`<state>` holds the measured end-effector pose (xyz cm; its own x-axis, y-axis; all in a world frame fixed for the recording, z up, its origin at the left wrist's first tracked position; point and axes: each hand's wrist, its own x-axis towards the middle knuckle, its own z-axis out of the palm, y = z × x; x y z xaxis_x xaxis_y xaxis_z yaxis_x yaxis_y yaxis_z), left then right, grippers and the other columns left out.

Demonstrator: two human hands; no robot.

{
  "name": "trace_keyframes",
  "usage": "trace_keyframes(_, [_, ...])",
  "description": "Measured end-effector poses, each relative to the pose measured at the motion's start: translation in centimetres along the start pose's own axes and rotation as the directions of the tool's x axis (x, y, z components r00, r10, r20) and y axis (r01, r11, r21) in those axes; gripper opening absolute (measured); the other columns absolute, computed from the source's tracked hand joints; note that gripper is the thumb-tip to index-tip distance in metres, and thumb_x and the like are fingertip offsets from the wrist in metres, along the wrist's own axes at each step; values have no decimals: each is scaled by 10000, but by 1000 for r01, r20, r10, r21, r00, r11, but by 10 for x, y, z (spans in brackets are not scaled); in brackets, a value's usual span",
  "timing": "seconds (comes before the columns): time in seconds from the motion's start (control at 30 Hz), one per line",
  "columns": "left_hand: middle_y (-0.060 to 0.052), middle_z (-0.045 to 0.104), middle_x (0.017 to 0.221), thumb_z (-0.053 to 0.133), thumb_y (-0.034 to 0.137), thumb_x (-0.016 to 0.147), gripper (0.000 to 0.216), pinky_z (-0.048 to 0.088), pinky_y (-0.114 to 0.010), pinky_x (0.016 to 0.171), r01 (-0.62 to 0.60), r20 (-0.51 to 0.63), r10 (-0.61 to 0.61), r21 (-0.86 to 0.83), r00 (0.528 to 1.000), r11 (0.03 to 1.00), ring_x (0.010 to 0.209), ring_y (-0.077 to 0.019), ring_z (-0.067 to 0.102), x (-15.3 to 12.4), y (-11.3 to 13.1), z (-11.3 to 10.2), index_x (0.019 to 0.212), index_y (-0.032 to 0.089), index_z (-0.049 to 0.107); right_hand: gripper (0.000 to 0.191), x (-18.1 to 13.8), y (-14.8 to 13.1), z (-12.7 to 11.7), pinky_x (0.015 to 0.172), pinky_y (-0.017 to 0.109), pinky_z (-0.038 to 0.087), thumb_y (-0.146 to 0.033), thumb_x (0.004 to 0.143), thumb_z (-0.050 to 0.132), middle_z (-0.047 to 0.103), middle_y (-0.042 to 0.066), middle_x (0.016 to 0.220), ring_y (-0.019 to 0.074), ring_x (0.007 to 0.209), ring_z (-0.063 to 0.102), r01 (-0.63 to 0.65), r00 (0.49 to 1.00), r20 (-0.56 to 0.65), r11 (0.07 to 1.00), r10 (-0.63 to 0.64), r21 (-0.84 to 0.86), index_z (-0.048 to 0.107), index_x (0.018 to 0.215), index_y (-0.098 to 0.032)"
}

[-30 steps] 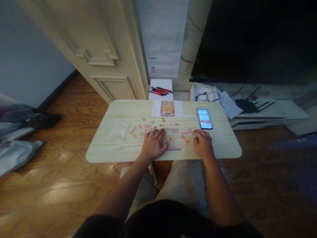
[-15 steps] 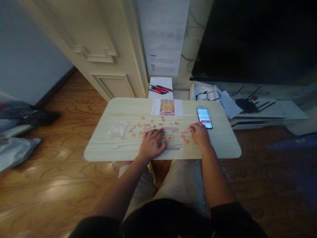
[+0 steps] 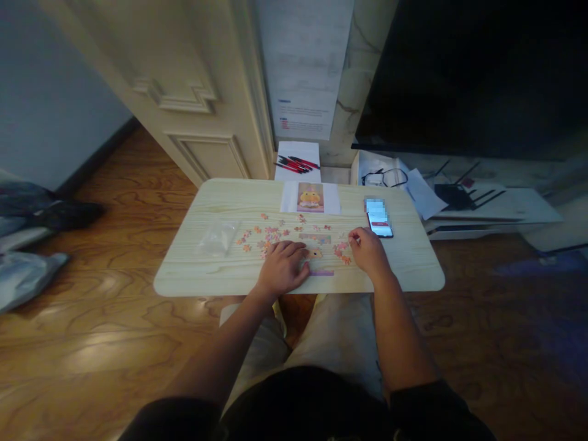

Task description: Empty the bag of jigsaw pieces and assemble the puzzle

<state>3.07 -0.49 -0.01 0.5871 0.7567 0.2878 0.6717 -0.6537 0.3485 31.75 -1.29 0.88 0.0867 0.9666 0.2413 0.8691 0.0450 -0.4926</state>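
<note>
My left hand [image 3: 285,266] lies palm down with its fingers stretched out, partly covering an assembled puzzle section with a face on it [image 3: 315,253]. Above that section is a joined puzzle strip [image 3: 316,238], and below it a purple strip [image 3: 321,273]. Loose jigsaw pieces [image 3: 272,234] are scattered past my left fingertips. My right hand [image 3: 370,252] is closed in a pinch beside a small cluster of pink and orange pieces [image 3: 341,249]; whatever is between its fingertips is too small to make out.
A printed picture [image 3: 310,198] lies at the table's far edge. A lit phone [image 3: 380,220] sits beyond my right hand, and a clear plastic bag [image 3: 217,239] on the left. Behind the table [image 3: 184,269] are red and black pens [image 3: 297,164] and glasses [image 3: 395,177].
My right hand has shifted slightly left, its pinched fingers now just above the right cluster. My left hand has slid a little right, covering more of the face section.
</note>
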Motion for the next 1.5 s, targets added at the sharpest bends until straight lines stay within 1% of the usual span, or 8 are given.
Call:
trace_keyframes(0.23, [-67, 723, 1238, 566, 372, 955, 303, 456, -494, 1021, -15, 30, 16, -32, 999, 999, 1145, -285, 610, -3, -3, 4, 1164, 278, 764, 189, -5, 0, 8, 979, 357, 484, -162, 916, 608, 700, 96, 1051, 242, 1047, 633, -7, 994, 106, 994, 19, -111, 760, 1017, -211])
trace_keyframes(0.4, [-62, 722, 1246, 570, 349, 956, 294, 468, -477, 1018, -47, 2, 47, -42, 999, 998, 1137, -274, 610, -3, -4, 4, 1163, 261, 759, 125, -8, 3, 10, 967, 351, 481, -158, 908, 637, 688, 89, 1039, 232, 1035, 625, -24, 995, 95, 996, 32, -89, 737, 966, -204])
trace_keyframes(0.67, [-65, 730, 1240, 575, 291, 942, 295, 472, -486, 1022, -35, -23, 35, -30, 999, 999, 1133, -280, 610, -2, -5, 6, 1172, 228, 750, 26, -8, -1, 6, 737, 282, 456, -199, 892, 680, 723, 8, 884, 165, 780, 617, -108, 983, 158, 987, 89, 120, 681, 882, -222])
trace_keyframes(0.83, [-62, 724, 1271, 591, 290, 931, 312, 469, -495, 1028, -17, -24, 16, -27, 1000, 1000, 1146, -289, 605, -2, -6, 7, 1199, 232, 739, 91, -5, 0, 3, 748, 273, 478, -150, 883, 679, 749, 3, 913, 164, 820, 654, -126, 981, 169, 967, 90, 219, 712, 919, -227])
trace_keyframes(1.03, [-66, 722, 1278, 598, 290, 922, 315, 469, -497, 1028, -2, -27, 1, -13, 1000, 1000, 1143, -290, 605, -2, -6, 9, 1194, 221, 742, 179, 1, 5, 2, 867, 312, 511, -97, 892, 650, 775, 42, 984, 185, 898, 680, -102, 976, 208, 981, 66, 164, 766, 969, -209])
trace_keyframes(1.17, [-65, 721, 1282, 586, 276, 926, 323, 468, -498, 1031, 7, -32, -7, -19, 999, 1000, 1146, -287, 604, -2, -6, 9, 1205, 220, 739, 170, 3, 6, 5, 927, 331, 510, -97, 889, 668, 754, 72, 1020, 203, 967, 669, -44, 983, 181, 993, 24, 109, 783, 974, -189])
trace_keyframes(1.33, [-64, 716, 1289, 593, 281, 920, 327, 468, -499, 1032, 9, -26, -10, -21, 1000, 1000, 1153, -287, 601, -2, -5, 7, 1210, 229, 736, 179, 4, 4, 7, 922, 313, 512, -96, 880, 673, 724, 67, 1008, 190, 949, 659, -18, 986, 169, 998, 7, 62, 786, 983, -188])
trace_keyframes(1.5, [-52, 697, 1343, 598, 285, 916, 356, 473, -496, 1022, -57, -5, 56, -34, 998, 998, 1184, -291, 587, -2, -5, 5, 1246, 246, 727, 183, 7, -1, 4, 912, 293, 507, -109, 875, 669, 726, 57, 993, 187, 947, 667, 14, 980, 196, 999, -22, 41, 803, 952, -207])
